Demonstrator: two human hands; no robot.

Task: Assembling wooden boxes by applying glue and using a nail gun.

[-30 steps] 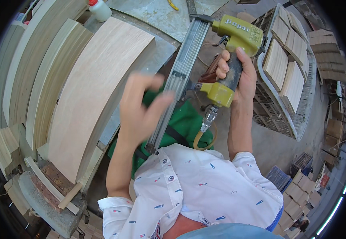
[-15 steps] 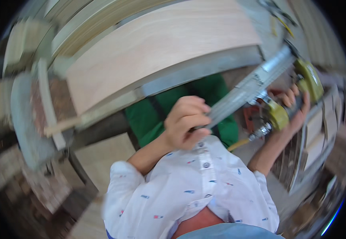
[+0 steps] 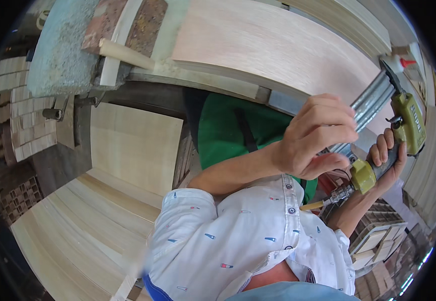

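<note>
In my right hand (image 3: 389, 156) is the handle of a yellow-green pneumatic nail gun (image 3: 410, 123), fingers wrapped round it at the right. The gun's long silver magazine (image 3: 375, 103) slants down and left behind my left hand (image 3: 318, 134). That hand is raised beside the magazine, its fingers bent but apart and its thumb stretched out; I see nothing held in it. A yellow air hose (image 3: 312, 205) joins the gun's metal fitting below the handle. Beyond both hands a pale plywood board (image 3: 273, 52) lies on the bench.
A bottle with a red tip (image 3: 399, 64) stands near the gun's nose. At the far left, a round wooden stick (image 3: 127, 54) lies across a pale strip on a reddish block. Wooden panels (image 3: 136, 145) are stacked left of me; a crate of wood pieces (image 3: 381, 236) is at lower right.
My left hand has loosened from the end of the magazine, its fingers now apart. The gun has turned more upright in my right hand. The whole view has swung left.
</note>
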